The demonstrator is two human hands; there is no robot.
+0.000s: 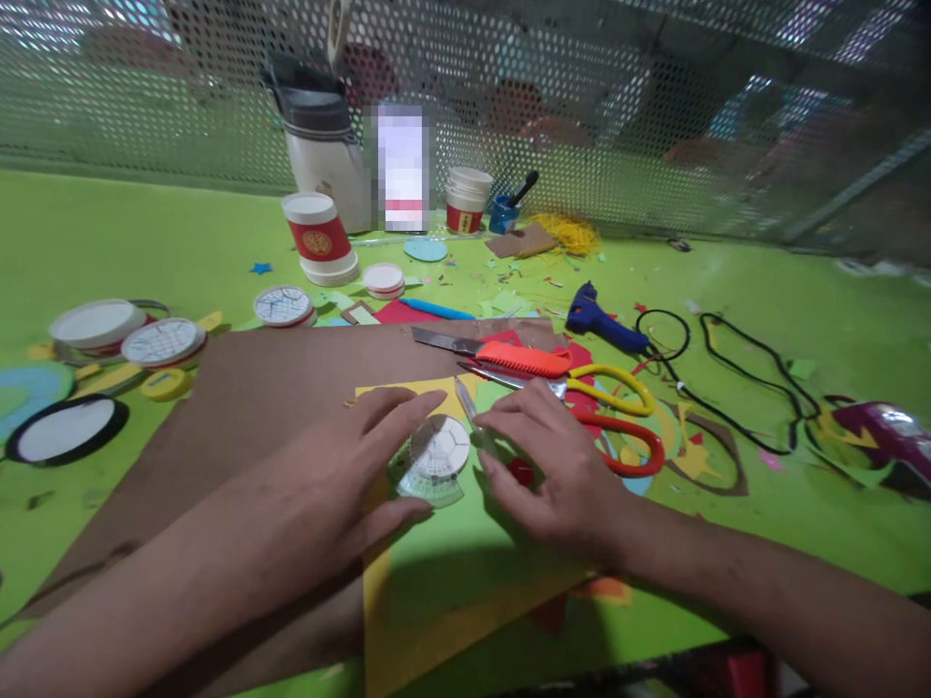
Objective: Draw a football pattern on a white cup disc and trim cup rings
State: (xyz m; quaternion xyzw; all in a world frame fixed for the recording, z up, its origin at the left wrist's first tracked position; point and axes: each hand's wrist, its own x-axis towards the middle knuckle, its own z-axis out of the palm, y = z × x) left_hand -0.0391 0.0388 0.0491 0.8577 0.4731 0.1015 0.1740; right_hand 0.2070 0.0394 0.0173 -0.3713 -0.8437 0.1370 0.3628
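A small round white disc (440, 445) with lines drawn on it lies over a clear plastic protractor (434, 491), on green paper (465, 553) above a yellow sheet (407, 640). My left hand (364, 456) curves around the left side of the disc, thumb and fingers apart; its thumb tip is at the protractor's edge. On the other side, my right hand (557, 456) holds a slim pale pen (465, 399) that points away from me. Part of the pen is hidden by the fingers. Just beyond the hands lie an orange box cutter (524, 359) and scissors (618, 388).
Brown cardboard (291, 407) lies under the papers. A blue glue gun (603, 320) with a black cord is at right. Behind stand a red-and-white paper cup (317, 237), a kettle (320, 145) and a blurred phone (403, 170). White lids (164, 341) are at left; paper scraps are scattered.
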